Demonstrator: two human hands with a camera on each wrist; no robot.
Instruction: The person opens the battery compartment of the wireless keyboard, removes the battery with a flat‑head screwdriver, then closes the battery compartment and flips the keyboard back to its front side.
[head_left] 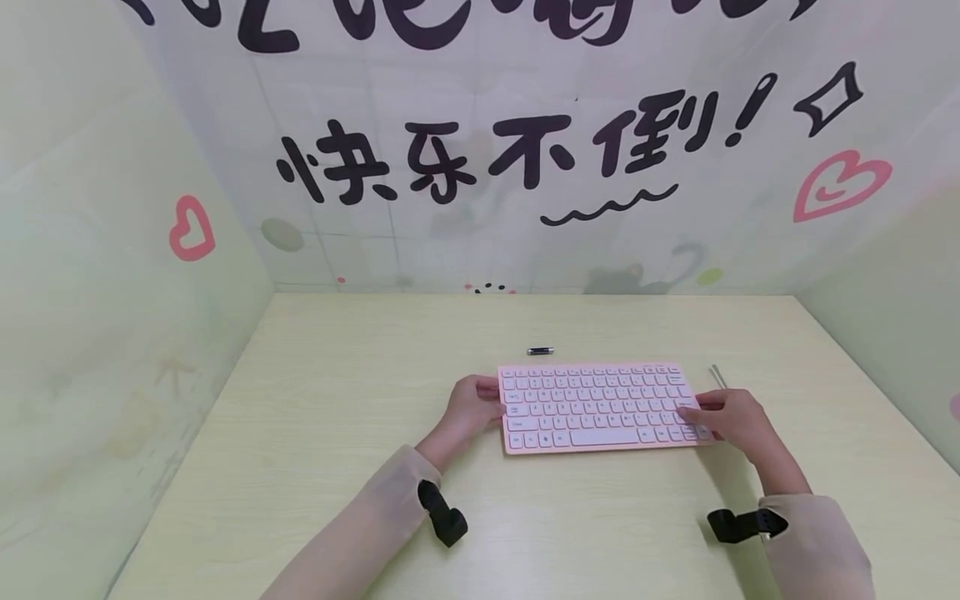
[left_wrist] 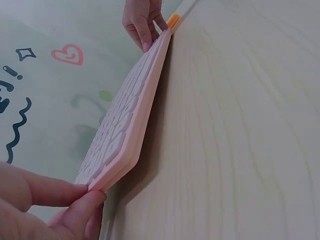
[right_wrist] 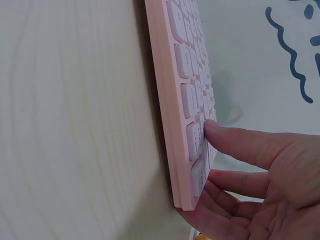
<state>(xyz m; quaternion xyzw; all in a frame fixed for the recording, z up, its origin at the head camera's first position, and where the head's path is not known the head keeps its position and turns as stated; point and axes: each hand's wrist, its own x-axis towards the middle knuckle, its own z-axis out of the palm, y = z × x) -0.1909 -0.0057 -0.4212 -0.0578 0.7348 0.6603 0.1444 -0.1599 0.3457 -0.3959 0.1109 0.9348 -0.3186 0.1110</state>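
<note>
A pink keyboard with pale keys lies between my two hands, keys facing up. My left hand pinches its left edge, and the left wrist view shows the thumb and fingers at the near corner. At the opposite end my right hand grips the right edge. Its thumb lies on top of the keys, with the other fingers at the side and below. In the left wrist view a dark shadow runs beneath the keyboard's pink front edge.
A small dark stick-shaped item lies behind the keyboard. Thin metal prongs show beyond my right hand. An orange object is near that hand in the left wrist view. A printed backdrop borders the pale wooden table.
</note>
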